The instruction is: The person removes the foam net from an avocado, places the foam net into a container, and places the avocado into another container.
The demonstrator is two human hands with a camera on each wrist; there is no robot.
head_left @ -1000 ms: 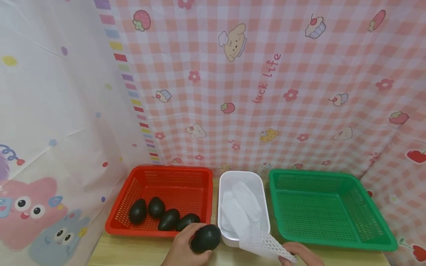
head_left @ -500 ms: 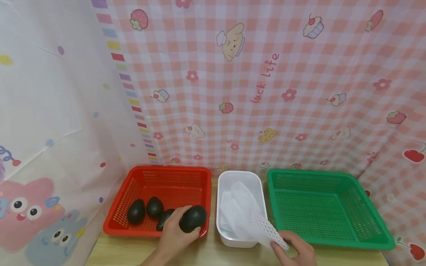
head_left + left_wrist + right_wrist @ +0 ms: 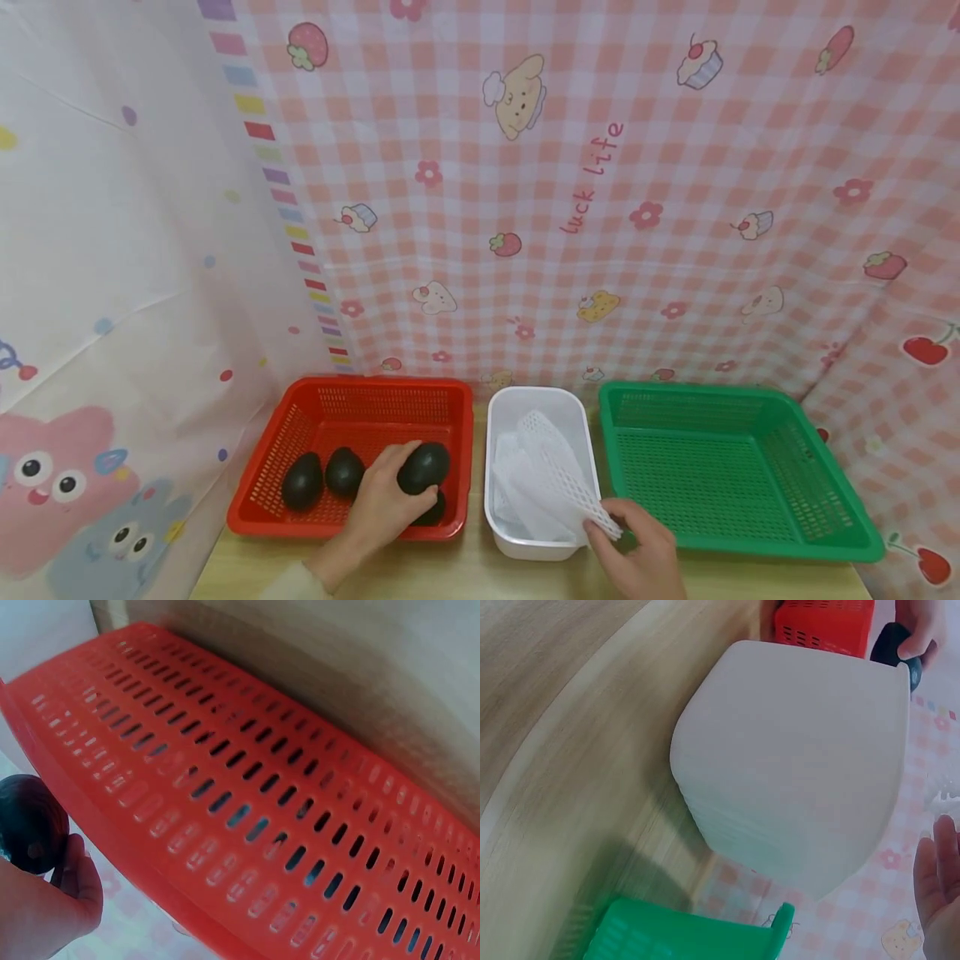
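Note:
My left hand (image 3: 381, 505) grips a dark avocado (image 3: 424, 467) above the right part of the red basket (image 3: 251, 525). In the left wrist view the same avocado (image 3: 31, 825) shows beyond the basket's slotted wall. More dark avocados (image 3: 302, 482) lie in that basket, one partly hidden under the held one. My right hand (image 3: 637, 552) pinches the end of a white foam net sleeve (image 3: 576, 493) over the front right corner of the white tub (image 3: 534, 550). Other white net sleeves (image 3: 513, 475) lie inside the tub.
A green basket (image 3: 690, 454) stands right of the tub, with only its slatted floor showing inside. All three containers stand in a row on a wooden table (image 3: 450, 575). A pink checked cloth (image 3: 465, 208) hangs close behind them.
My left hand has carried the avocado leftward and back, from beside the tub to over the red basket. My right hand has moved left with the net sleeve, closer over the tub.

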